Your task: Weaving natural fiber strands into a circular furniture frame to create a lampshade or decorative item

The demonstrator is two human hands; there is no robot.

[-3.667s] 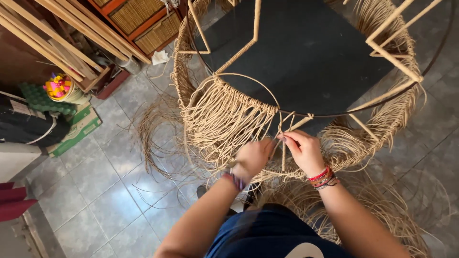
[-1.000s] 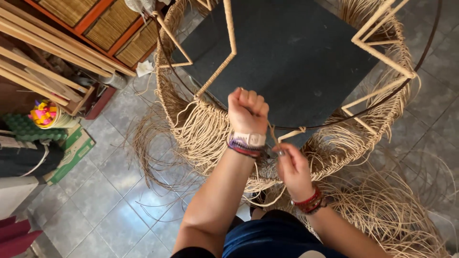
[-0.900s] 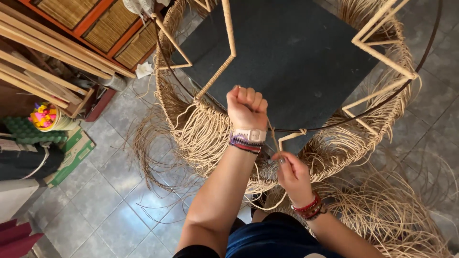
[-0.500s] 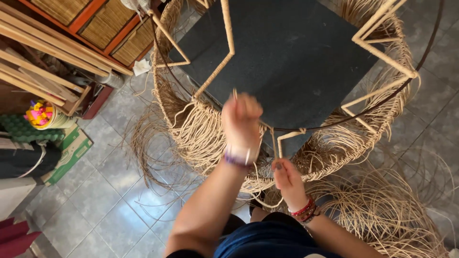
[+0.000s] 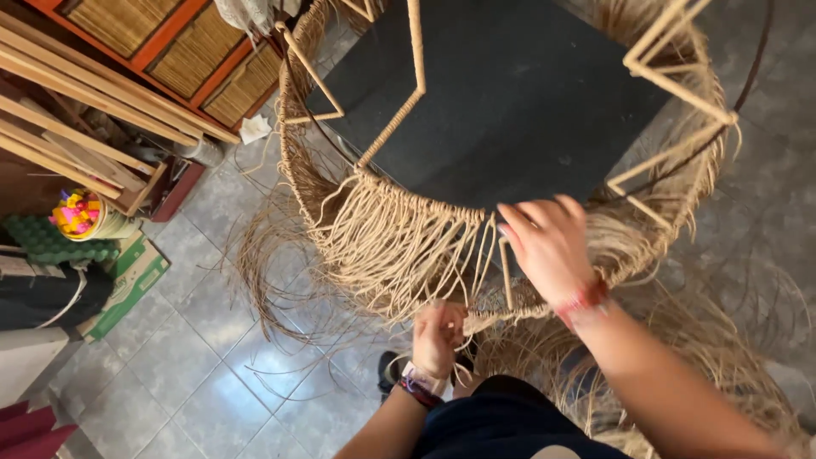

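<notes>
Grey floor tiles (image 5: 204, 374) are filling the lower left of the view, with slatted wooden panels (image 5: 170, 51) leaning at ten o'clock. Loose pale poles (image 5: 76, 127), a green carton (image 5: 127, 280) and a cup of coloured bits (image 5: 76, 212) are lying at nine o'clock. Stray fibre (image 5: 722, 374) is spreading over the floor at four o'clock. At centre, a round woven frame (image 5: 382, 229) is ringing a black board (image 5: 510, 102), its fringe hanging toward six o'clock and one wrapped rod running toward twelve. The left hand (image 5: 438, 336) is pinching strands at the fringe's lower edge. The right hand (image 5: 548, 242) is resting on the rim, fingers loosely spread.
</notes>
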